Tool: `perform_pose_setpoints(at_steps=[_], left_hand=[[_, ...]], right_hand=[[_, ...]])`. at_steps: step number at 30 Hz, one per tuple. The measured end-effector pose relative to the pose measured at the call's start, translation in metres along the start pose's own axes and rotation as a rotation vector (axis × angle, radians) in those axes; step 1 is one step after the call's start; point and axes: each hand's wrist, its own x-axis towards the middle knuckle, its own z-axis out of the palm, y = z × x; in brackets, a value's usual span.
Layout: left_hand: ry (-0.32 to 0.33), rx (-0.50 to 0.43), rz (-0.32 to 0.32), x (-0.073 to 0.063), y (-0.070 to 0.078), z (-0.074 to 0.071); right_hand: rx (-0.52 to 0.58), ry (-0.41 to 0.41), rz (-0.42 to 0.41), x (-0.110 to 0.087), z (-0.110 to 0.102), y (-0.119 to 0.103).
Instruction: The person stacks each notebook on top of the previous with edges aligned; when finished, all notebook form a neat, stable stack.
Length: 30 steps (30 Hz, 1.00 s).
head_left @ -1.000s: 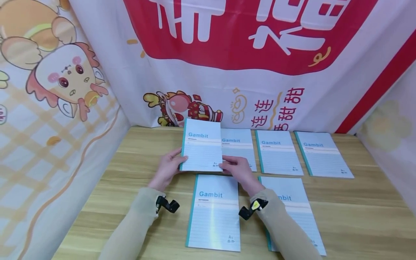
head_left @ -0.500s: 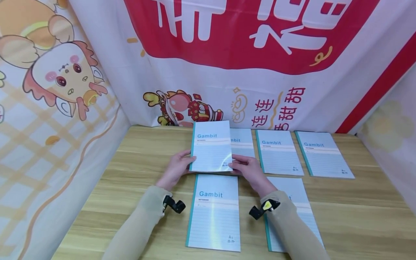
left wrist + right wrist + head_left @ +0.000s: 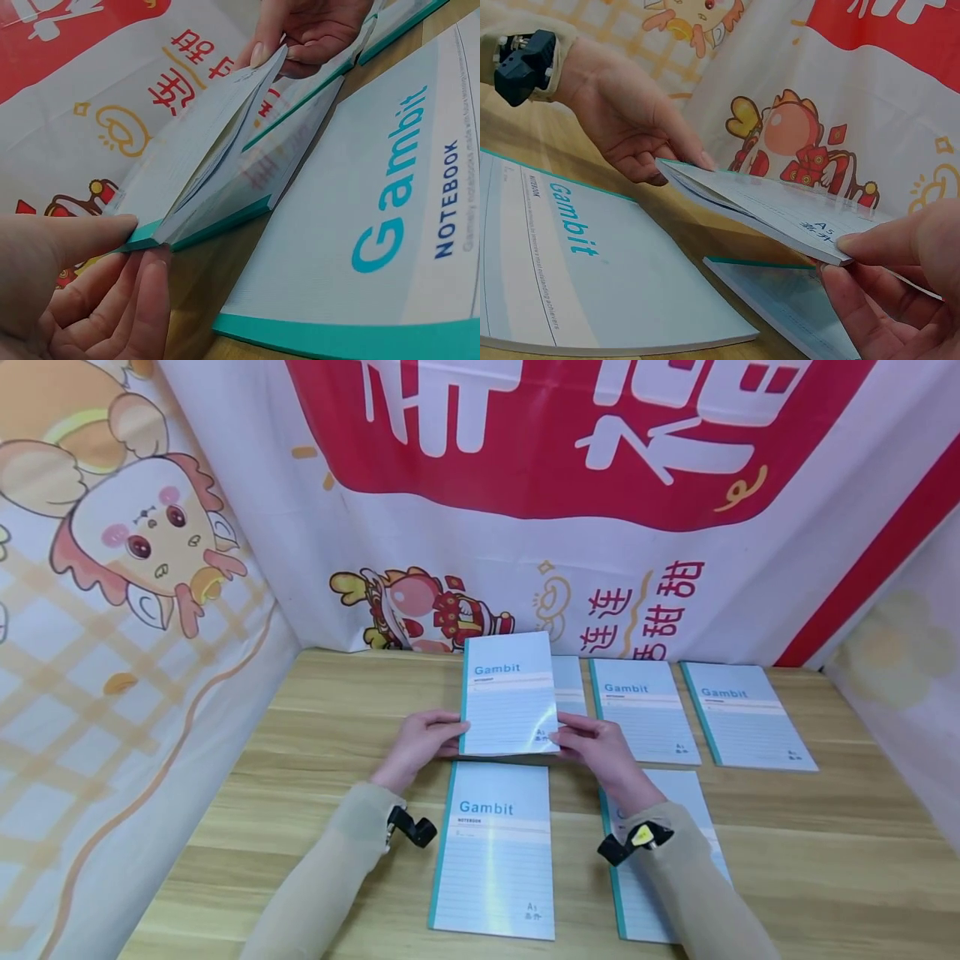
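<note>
Both hands pinch one notebook (image 3: 508, 693), which is held just beyond the top edge of the near notebook (image 3: 492, 860), lying flat on the wooden table (image 3: 847, 860). The left hand (image 3: 422, 739) has its thumb on the teal spine close to the bottom corner and its fingers underneath; the right hand (image 3: 603, 747) grips the opposite bottom corner, thumb on the cover next to the "A5" mark, fingers below. The held notebook is raised off the table with its "Gambit" cover facing up, and in the wrist views its pages part a little along the bottom edge. It overlaps a half-hidden notebook (image 3: 570, 685), which lies beyond the near notebook and a little to its right; whether the two touch, I cannot tell. Farther right of the near notebook, in that same back row, are a middle notebook (image 3: 647, 714) and an end notebook (image 3: 750, 718). Directly right of the near notebook, level with it, lies a side notebook (image 3: 636, 897), partly covered by the right sleeve (image 3: 697, 877). The left sleeve (image 3: 322, 877) comes in to the left of the near notebook, and a printed cloth (image 3: 450, 518) hangs well behind it.
</note>
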Motion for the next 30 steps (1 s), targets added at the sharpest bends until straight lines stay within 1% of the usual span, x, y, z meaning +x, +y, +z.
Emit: perform_pose_setpoints(at_steps=[3,7,10,15,19,22,30], left_hand=[[0.011,0.026,-0.003,0.001,0.003,0.004],[0.007,0.037,0.001,0.002,0.007,0.012],[0.008,0.042,0.003,0.004,0.010,0.020],[0.026,0.070,-0.001,0.009,0.015,0.033],[0.026,0.101,0.022,0.015,0.017,0.043],[0.028,0.132,0.048,0.019,0.019,0.049],[0.069,0.263,0.070,0.030,0.014,0.060]], right_hand=[[-0.014,0.013,0.008,-0.001,-0.007,0.000],[-0.041,0.029,0.004,-0.003,-0.015,-0.001],[-0.096,0.044,-0.006,-0.005,-0.022,-0.003],[-0.214,0.087,-0.003,-0.007,-0.031,-0.005],[-0.276,0.129,0.020,-0.006,-0.037,-0.005],[-0.301,0.150,0.035,-0.005,-0.039,-0.004],[-0.339,0.179,0.035,-0.001,-0.040,0.003]])
